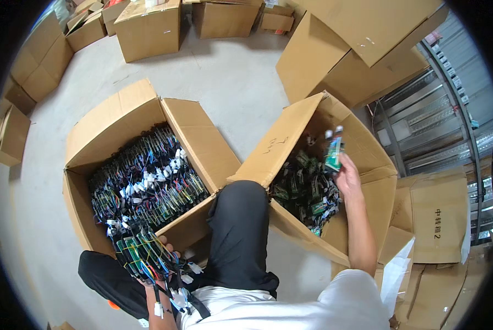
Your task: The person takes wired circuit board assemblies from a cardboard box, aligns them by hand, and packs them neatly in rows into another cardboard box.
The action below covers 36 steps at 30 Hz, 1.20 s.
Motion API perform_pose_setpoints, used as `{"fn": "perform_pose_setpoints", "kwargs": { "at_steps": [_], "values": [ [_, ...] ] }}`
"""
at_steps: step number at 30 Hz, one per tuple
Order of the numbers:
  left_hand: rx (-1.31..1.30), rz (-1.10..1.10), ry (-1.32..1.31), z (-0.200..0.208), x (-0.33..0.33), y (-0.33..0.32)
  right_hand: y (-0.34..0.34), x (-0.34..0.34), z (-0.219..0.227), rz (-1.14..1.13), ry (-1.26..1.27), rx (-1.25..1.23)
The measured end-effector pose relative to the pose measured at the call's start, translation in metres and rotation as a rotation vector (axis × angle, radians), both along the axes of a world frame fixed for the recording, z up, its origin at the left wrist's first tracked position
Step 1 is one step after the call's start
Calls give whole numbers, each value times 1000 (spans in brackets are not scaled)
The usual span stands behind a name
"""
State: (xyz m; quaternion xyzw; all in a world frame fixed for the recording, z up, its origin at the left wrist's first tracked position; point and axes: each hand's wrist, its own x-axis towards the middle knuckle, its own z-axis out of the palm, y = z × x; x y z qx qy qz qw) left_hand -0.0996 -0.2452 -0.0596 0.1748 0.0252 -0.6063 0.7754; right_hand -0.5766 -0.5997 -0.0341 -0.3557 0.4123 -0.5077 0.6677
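My left hand (168, 246) is closed around a bundle of green circuit boards (138, 250), low over the near edge of the left cardboard box (109, 125). Coloured wires and white connectors dangle from the bundle, and much of the hand is hidden behind it. In that box, wired circuit boards (172, 190) stand packed in rows. Over the right cardboard box (285, 135), my right hand (350, 179) grips a green circuit board (333, 158), slightly blurred, by its lower end. Beneath it, loosely heaped boards with wires (301, 184) lie in the right box.
My bent knee (241, 203) stands between the two boxes, whose raised flaps meet there. Large cartons (318, 55) stack up at the far right, beside a metal rack (422, 126). More cartons (147, 30) line the back and left. Flattened cardboard (439, 214) lies at the right.
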Motion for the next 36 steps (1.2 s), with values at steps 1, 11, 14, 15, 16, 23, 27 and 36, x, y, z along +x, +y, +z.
{"fn": "perform_pose_setpoints", "kwargs": {
  "at_steps": [1,11,14,15,16,23,27,36],
  "values": [
    [-13,-2,8,-2,-2,1,12,-3,16,-69,-49,-42],
    [-94,-101,164,9,-3,10,143,166,106,264,-199,-279],
    [-224,-103,264,12,-4,6,188,259,96,115,-13,-455],
    [-313,-108,293,9,-4,6,202,287,87,33,118,-539],
    [-334,-87,316,6,-2,11,215,315,81,93,203,-651],
    [-216,151,201,-21,12,40,249,372,56,554,184,-1316],
    [-95,301,188,-27,13,55,238,366,81,865,375,-1321],
    [-6,281,21,-3,31,56,242,362,68,1165,103,-125]
  ]
}}
